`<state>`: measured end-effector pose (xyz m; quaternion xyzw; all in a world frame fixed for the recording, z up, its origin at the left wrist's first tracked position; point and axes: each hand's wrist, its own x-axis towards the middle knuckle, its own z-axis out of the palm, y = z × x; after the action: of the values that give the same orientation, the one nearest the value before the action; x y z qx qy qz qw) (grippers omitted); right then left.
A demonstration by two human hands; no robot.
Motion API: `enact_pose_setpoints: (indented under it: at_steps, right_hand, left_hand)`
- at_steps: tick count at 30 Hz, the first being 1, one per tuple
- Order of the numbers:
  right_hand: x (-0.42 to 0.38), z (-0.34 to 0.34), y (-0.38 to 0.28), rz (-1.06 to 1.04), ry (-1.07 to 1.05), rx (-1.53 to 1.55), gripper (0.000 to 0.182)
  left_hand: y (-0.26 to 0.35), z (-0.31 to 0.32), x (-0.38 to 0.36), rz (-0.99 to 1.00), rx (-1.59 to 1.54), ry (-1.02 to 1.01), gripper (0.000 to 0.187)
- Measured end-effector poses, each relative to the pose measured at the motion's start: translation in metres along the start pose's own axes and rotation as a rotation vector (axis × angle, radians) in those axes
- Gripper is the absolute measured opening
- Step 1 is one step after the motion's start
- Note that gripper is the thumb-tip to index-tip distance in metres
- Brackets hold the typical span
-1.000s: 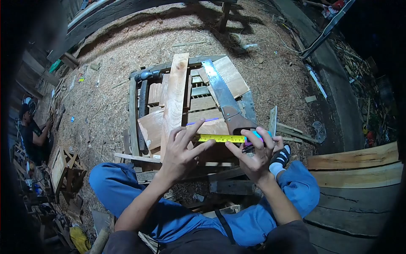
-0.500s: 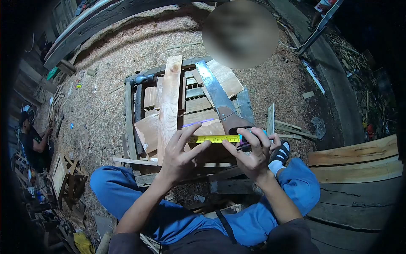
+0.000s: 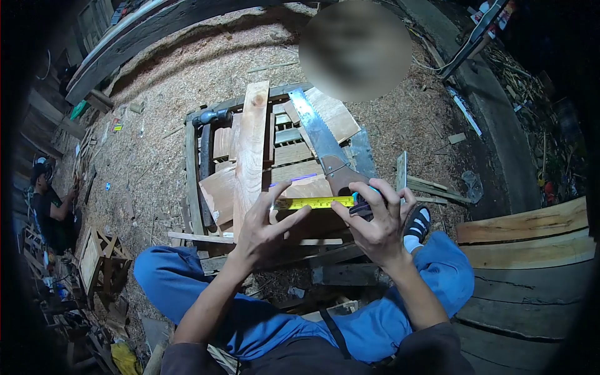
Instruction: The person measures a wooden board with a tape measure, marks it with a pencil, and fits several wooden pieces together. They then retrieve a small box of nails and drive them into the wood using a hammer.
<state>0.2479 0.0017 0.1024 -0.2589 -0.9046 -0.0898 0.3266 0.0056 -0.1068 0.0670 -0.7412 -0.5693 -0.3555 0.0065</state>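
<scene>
A yellow tape measure [image 3: 315, 203] stretches between my two hands, its blade pulled out and roughly level. My left hand [image 3: 259, 228] is at the blade's free end, thumb and forefinger apart around it; the exact grip is partly hidden. The dark tape case with a bit of turquoise sits in my right hand [image 3: 378, 222], fingers curled over it and thumb by the blade. Beyond the hands, a hand saw [image 3: 319, 131] lies with its brown handle toward me. A long pale board [image 3: 253, 144] lies left of it, and a purple-marked wood piece [image 3: 309, 185] is just past the tape.
A hammer [image 3: 212, 117] lies on the slatted wooden frame [image 3: 190, 169] that bears the wood pieces. Planks [image 3: 525, 237] are at the right. A person [image 3: 47, 200] sits at far left. Wood shavings [image 3: 156, 137] cover the ground.
The tape and my hands have shifted very slightly, with the right hand tilting a little and slightly less blade showing. The saw, boards and hammer stay put.
</scene>
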Motion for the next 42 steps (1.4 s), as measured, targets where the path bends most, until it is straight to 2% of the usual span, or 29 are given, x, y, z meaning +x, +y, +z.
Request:
enact_pose_setpoints:
  at_steps: [6,15,21,28,31,40,42]
  right_hand:
    - [0.004,-0.004,0.002,0.004,-0.053,0.047,0.028]
    - [0.006,-0.002,0.003,0.000,-0.046,0.088,0.025]
    - [0.006,-0.005,0.003,0.024,-0.066,0.091,0.024]
    - [0.008,-0.007,0.003,0.042,-0.092,0.113,0.024]
    - [0.008,-0.007,0.003,0.046,-0.099,0.115,0.024]
    - [0.014,-0.013,0.004,0.064,-0.141,0.173,0.026]
    - [0.016,-0.015,0.005,0.072,-0.161,0.201,0.027]
  left_hand:
    - [-0.001,0.002,-0.001,-0.018,-0.094,0.011,0.068]
    - [-0.002,0.006,-0.004,0.048,-0.014,0.057,0.062]
    - [-0.004,0.014,-0.008,0.005,-0.055,0.067,0.069]
    - [-0.005,0.015,-0.005,0.047,-0.023,0.106,0.067]
    - [-0.005,0.015,-0.006,-0.009,-0.061,0.073,0.066]
    - [-0.004,0.013,-0.002,0.040,0.081,0.047,0.070]
    - [-0.006,0.015,-0.003,0.059,0.114,0.080,0.066]
